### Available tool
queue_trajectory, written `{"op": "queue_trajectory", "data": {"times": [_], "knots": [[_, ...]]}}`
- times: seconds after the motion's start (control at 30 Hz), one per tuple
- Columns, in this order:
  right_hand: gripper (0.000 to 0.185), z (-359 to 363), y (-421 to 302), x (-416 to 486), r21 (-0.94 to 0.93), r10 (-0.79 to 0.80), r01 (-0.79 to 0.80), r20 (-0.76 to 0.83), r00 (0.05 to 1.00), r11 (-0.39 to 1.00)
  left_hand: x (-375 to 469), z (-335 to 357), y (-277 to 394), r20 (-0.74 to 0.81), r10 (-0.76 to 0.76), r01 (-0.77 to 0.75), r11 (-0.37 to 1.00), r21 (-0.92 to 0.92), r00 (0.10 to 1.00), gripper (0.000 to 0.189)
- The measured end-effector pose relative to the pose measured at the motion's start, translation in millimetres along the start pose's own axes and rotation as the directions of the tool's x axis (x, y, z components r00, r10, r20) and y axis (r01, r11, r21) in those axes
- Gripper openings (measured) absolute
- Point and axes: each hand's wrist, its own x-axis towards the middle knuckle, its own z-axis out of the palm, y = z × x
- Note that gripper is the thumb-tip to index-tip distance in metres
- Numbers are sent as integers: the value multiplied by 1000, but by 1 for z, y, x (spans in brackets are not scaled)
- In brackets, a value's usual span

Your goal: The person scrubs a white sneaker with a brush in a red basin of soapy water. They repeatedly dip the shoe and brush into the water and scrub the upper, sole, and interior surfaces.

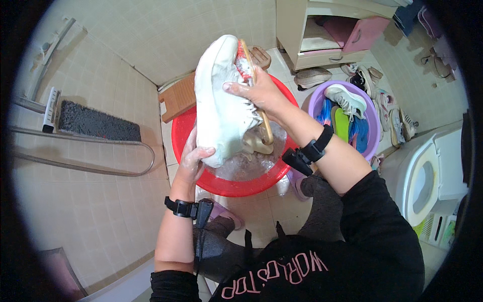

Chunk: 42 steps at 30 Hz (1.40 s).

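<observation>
A wet white sneaker (222, 102) is held on its side above a red plastic basin (245, 190). My left hand (194, 154) grips one end of the shoe at the lower left. My right hand (260, 92) holds a scrub brush with a yellowish handle (267, 130) and red and white bristles (243, 62), its thumb resting on the shoe's upper. The bristles are beside the shoe's upper end. Cloudy, sudsy water (245, 170) lies in the basin, and a beige thing, partly hidden, shows under the shoe (262, 146).
A wooden washboard (179, 96) leans at the basin's back left. To the right, a purple basin (373, 139) holds a sneaker and insoles. Several shoes (383, 109) lie beyond it, near a cabinet (332, 58) and a toilet (422, 185). A metal rail (94, 139) runs along the left wall.
</observation>
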Motion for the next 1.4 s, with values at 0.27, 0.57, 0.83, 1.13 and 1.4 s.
{"op": "queue_trajectory", "data": {"times": [0.27, 0.57, 0.83, 1.13, 1.4], "knots": [[52, 24, 19, -19, -277, 76, -48, 93, 993, 960, 16, 13, -4, -191, 20, 7, 990, 138, 981, 68], [56, 17, 23, -29, -895, -66, 207, 197, 978, 395, 17, -6, -6, -321, -268, 283, 959, 0, 908, 56], [45, 17, 15, -47, -885, 114, 465, 463, 879, 4, 3, -41, -25, -68, -274, 275, 961, 13, 959, 50], [49, 20, 30, -48, -883, 33, 463, 466, 884, 72, -15, -25, -33, -221, -172, 183, 983, 32, 960, 59], [79, 26, 53, -30, -530, -25, 199, 317, 948, 824, -8, -21, -14, -279, -40, 25, 998, -58, 960, 93]]}}
